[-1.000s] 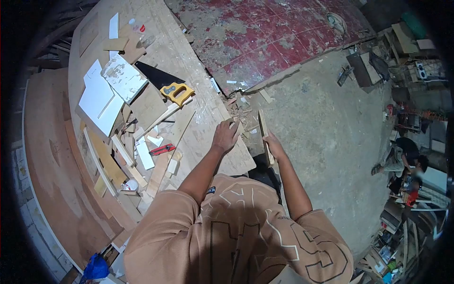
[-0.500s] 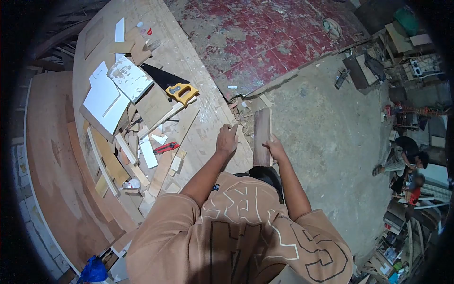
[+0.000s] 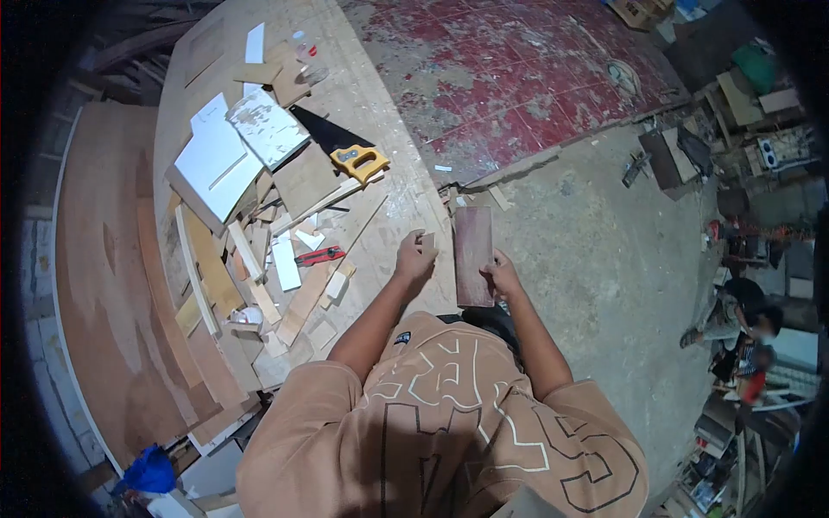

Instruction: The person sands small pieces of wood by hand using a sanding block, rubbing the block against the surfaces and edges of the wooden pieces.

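My right hand (image 3: 502, 275) grips a flat, reddish-brown wooden board (image 3: 473, 255) by its right edge, thumb over the near face. The board stands lengthwise in front of me, just off the table's edge. To its left, my left hand (image 3: 415, 257) is closed with fingertips around a small tan piece (image 3: 428, 243), too small to make out its kind. That hand is over the wooden table (image 3: 401, 211), apart from the board.
A yellow-handled handsaw (image 3: 358, 161), a red utility knife (image 3: 319, 255), white sheets (image 3: 211, 160) and several wood offcuts litter the table. Concrete floor (image 3: 579, 259) lies to the right, with red tiles (image 3: 518, 95) beyond. Another person (image 3: 743, 302) crouches at far right.
The board has turned so that its broad face shows more fully and its pale edge is hidden. A small tan piece now shows in my left fingers. Table things have shifted rightward in view.
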A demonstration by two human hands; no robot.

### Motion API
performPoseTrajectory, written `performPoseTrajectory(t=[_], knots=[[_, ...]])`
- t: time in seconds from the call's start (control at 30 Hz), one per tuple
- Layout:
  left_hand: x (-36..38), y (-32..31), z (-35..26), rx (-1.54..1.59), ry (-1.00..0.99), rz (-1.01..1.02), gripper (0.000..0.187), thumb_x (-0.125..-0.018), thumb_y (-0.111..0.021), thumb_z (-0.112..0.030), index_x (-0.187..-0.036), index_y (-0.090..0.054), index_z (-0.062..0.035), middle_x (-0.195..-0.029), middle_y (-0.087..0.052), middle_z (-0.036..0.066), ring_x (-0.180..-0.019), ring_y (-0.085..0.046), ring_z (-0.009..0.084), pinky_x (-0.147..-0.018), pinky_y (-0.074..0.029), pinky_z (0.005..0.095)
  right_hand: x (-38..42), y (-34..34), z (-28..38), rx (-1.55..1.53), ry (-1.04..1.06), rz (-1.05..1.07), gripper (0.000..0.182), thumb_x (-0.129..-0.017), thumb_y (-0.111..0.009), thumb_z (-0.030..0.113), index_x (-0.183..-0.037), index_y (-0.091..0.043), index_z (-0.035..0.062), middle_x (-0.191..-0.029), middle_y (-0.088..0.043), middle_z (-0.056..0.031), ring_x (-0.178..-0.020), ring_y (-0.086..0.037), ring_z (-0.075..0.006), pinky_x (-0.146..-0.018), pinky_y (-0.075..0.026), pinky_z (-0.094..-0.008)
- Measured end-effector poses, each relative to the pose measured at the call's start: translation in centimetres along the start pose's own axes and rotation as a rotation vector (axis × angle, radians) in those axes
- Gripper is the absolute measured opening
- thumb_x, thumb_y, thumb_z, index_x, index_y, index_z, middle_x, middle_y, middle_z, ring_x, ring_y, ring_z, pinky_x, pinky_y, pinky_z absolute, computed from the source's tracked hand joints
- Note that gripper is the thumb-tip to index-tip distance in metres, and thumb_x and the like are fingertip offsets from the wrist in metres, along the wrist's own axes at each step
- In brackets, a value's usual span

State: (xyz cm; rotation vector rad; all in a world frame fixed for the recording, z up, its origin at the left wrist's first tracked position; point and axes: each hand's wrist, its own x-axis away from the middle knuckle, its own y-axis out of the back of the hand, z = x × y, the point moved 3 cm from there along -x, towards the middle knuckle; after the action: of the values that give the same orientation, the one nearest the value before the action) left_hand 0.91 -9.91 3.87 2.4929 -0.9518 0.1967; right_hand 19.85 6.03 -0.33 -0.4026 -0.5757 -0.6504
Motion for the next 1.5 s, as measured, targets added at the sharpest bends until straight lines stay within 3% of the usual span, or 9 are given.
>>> performPoseTrajectory(t=[0.3,0.4,0.47,0.57,0.67,0.87,1.33,1.43,1.5], knots=[[2.7,4.7,1.3,1.095,0.269,0.171,0.038,-0.093,-0.045,-0.017,-0.126,-0.058,-0.0019,-0.114,-0.065,0.010,-0.094,-0.064,0.0180,-0.079,-0.051,0.0297,-6.1,-8.6,0.4,0.684,0.298,0.038,0.058,-0.077,-0.069,0.005,-0.131,-0.051,-0.0017,-0.115,-0.065,-0.0213,-0.104,-0.063,-0.0312,-0.092,-0.050,-0.0381],[3.2,4.5,1.4,1.072,0.234,0.201,0.039,-0.097,-0.043,-0.014,-0.131,-0.054,-0.0004,-0.117,-0.065,0.011,-0.100,-0.064,0.0195,-0.086,-0.052,0.0318,-1.9,-11.4,4.5,0.949,0.154,-0.191,0.054,-0.076,-0.071,0.010,-0.126,-0.054,-0.0010,-0.112,-0.066,-0.0226,-0.106,-0.063,-0.0305,-0.094,-0.050,-0.0401],[3.5,4.0,1.2,1.047,0.248,0.162,0.038,-0.101,-0.039,-0.014,-0.133,-0.052,0.0016,-0.118,-0.064,0.013,-0.105,-0.064,0.0227,-0.094,-0.051,0.0373,0.5,-12.6,6.0,1.381,0.571,-0.558,0.044,-0.081,-0.071,0.015,-0.120,-0.059,-0.0010,-0.100,-0.068,-0.0188,-0.095,-0.067,-0.0263,-0.082,-0.054,-0.0405],[3.5,3.2,0.8,1.012,0.214,0.230,0.039,-0.101,-0.042,-0.013,-0.137,-0.049,0.0017,-0.121,-0.063,0.012,-0.108,-0.063,0.0223,-0.095,-0.051,0.0366,-0.3,-13.0,5.8,0.480,0.090,-0.005,0.039,-0.085,-0.070,0.024,-0.112,-0.062,-0.0026,-0.087,-0.069,-0.0143,-0.076,-0.067,-0.0211,-0.069,-0.053,-0.0347],[3.6,2.5,-0.7,0.945,0.277,0.202,0.037,-0.099,-0.049,-0.011,-0.134,-0.054,0.0026,-0.117,-0.065,0.010,-0.102,-0.065,0.0184,-0.090,-0.053,0.0326,-0.4,-12.9,4.5,0.299,0.157,0.131,0.032,-0.089,-0.070,0.025,-0.103,-0.066,-0.0033,-0.085,-0.068,-0.0087,-0.073,-0.062,-0.0128,-0.064,-0.051,-0.0295],[2.8,2.5,-1.4,0.400,0.105,0.011,0.028,-0.092,-0.067,-0.015,-0.113,-0.069,0.0033,-0.096,-0.071,0.005,-0.083,-0.065,0.0114,-0.078,-0.053,0.0259,-0.5,-11.1,4.2,0.261,0.256,0.026,0.016,-0.092,-0.067,0.016,-0.101,-0.067,0.0019,-0.083,-0.065,-0.0021,-0.069,-0.056,-0.0083,-0.057,-0.047,-0.0249],[2.2,0.7,0.4,0.561,0.243,0.071,0.023,-0.092,-0.066,-0.016,-0.106,-0.068,0.0014,-0.087,-0.068,0.003,-0.071,-0.060,0.0084,-0.060,-0.049,0.0224,1.1,-10.1,4.9,0.142,0.079,0.027,0.019,-0.091,-0.066,0.015,-0.105,-0.066,0.0005,-0.087,-0.065,-0.0017,-0.068,-0.058,-0.0087,-0.056,-0.048,-0.0270],[0.6,0.8,2.6,0.406,0.228,0.064,0.024,-0.090,-0.065,-0.014,-0.109,-0.067,0.0008,-0.088,-0.068,0.005,-0.076,-0.063,0.0119,-0.069,-0.053,0.0264,1.1,-10.2,5.9,0.384,0.223,-0.099,0.026,-0.087,-0.066,0.014,-0.108,-0.066,-0.0013,-0.086,-0.066,-0.0083,-0.073,-0.064,-0.0178,-0.062,-0.052,-0.0322],[-0.3,1.1,3.7,0.250,0.191,0.042,0.026,-0.087,-0.065,-0.013,-0.110,-0.066,0.0006,-0.090,-0.069,0.007,-0.082,-0.067,0.0150,-0.076,-0.056,0.0297,1.4,-10.4,6.9,0.896,0.814,-0.314,0.035,-0.088,-0.066,0.017,-0.117,-0.062,-0.0023,-0.088,-0.065,-0.0158,-0.079,-0.064,-0.0305,-0.071,-0.052,-0.0392]])
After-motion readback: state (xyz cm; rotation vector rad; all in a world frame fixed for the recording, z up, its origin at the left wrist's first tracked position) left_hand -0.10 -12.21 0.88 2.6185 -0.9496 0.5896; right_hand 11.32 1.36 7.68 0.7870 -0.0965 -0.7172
